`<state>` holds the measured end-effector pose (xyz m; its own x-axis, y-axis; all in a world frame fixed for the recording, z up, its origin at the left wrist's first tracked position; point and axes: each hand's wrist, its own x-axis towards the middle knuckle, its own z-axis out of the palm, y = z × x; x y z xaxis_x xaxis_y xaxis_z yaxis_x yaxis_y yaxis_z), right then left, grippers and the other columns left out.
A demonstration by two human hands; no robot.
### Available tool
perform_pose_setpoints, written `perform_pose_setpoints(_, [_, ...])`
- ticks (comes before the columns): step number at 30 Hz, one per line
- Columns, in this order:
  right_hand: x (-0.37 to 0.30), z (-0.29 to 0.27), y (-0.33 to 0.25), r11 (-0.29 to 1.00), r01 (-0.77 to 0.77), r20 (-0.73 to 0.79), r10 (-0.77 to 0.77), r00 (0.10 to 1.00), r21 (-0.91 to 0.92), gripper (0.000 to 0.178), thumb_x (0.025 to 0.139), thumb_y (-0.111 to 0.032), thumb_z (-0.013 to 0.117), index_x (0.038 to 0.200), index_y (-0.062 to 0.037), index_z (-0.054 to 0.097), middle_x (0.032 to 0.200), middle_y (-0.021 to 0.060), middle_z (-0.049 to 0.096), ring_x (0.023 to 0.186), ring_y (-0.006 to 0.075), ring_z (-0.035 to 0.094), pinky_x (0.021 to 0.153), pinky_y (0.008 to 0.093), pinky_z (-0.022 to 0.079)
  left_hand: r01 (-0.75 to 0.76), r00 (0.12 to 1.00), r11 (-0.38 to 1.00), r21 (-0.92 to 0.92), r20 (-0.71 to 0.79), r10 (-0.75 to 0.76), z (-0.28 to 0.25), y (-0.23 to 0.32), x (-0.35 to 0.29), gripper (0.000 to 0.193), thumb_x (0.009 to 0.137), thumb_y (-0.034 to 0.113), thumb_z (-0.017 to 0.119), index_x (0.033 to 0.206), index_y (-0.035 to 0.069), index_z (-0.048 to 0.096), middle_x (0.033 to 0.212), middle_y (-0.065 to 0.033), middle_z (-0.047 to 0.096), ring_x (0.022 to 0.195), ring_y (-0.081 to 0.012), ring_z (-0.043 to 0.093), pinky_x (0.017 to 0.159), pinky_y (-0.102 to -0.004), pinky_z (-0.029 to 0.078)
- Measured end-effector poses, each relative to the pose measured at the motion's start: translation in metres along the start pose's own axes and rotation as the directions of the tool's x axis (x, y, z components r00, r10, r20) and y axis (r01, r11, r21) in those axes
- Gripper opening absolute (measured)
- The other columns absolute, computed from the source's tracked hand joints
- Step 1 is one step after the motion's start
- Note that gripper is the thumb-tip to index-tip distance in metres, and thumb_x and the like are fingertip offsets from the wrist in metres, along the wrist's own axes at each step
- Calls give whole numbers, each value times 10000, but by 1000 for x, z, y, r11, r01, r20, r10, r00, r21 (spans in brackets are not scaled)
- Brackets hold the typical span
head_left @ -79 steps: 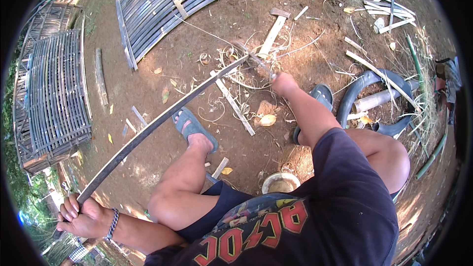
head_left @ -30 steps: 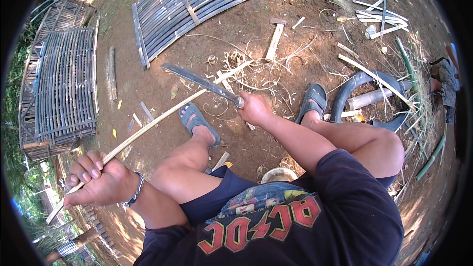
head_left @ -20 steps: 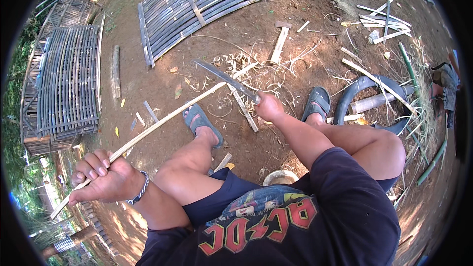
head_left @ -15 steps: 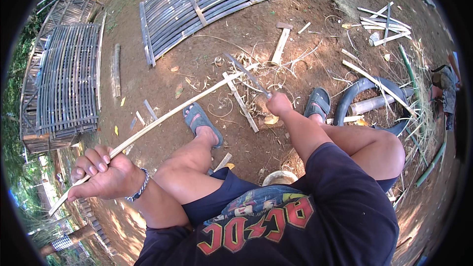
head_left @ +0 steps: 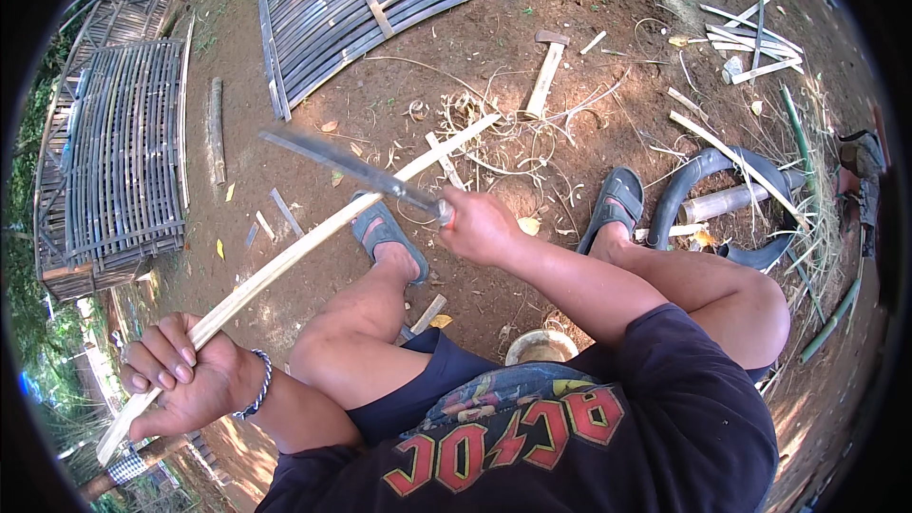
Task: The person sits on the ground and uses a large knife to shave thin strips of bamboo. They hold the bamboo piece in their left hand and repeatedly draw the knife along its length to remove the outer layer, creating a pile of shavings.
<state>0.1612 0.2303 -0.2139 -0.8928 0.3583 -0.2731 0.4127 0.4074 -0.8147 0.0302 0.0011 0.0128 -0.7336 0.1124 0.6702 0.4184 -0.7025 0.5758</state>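
Observation:
Near its lower end, my left hand [head_left: 199, 375] is closed around a long pale bamboo strip [head_left: 309, 242], which slants up to the right in front of me. A long-bladed knife [head_left: 323, 154] is gripped by its handle in my right hand [head_left: 483, 228]. The slightly blurred blade points up-left and crosses over the strip; whether it touches the strip I cannot tell. Beneath the strip's far end lies a short flat piece of wood [head_left: 445, 161] on the dirt, partly covered.
Thin curled shavings [head_left: 518, 147] litter the dirt, beside a wooden-handled tool with a metal head [head_left: 543, 81]. Slatted bamboo panels [head_left: 342, 14] lie ahead, and a slatted bamboo structure [head_left: 123, 142] stands left. Right are a black tube ring [head_left: 686, 176] and piled strips [head_left: 755, 43].
My right hand has drawn back down-left toward me, and the knife has swung left across the bamboo strip. My left hand keeps its hold, slightly lower.

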Motion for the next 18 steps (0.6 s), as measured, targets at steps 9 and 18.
perform_pose_setpoints(9, [-38, -1, -35, 990, 130, -1, -130, 992, 47, 347, 776, -155, 644, 1079, -36, 523, 888, 231, 655, 872, 415, 651, 775, 504, 515, 1, 984, 999, -36, 180, 6, 17, -3, -2, 507, 784, 578, 738, 740, 121, 521, 539, 63, 411, 441, -55, 412, 452, -193, 319])
perform_pose_setpoints(18, [-53, 11, -28, 992, 130, -51, -129, 990, 11, 385, 779, -136, 629, 1138, -37, 532, 909, 234, 656, 872, 416, 653, 786, 489, 527, -13, 980, 999, -31, 199, 19, 26, 1, -14, 453, 903, 530, 627, 752, 122, 501, 538, 53, 399, 437, -52, 396, 455, -187, 330])
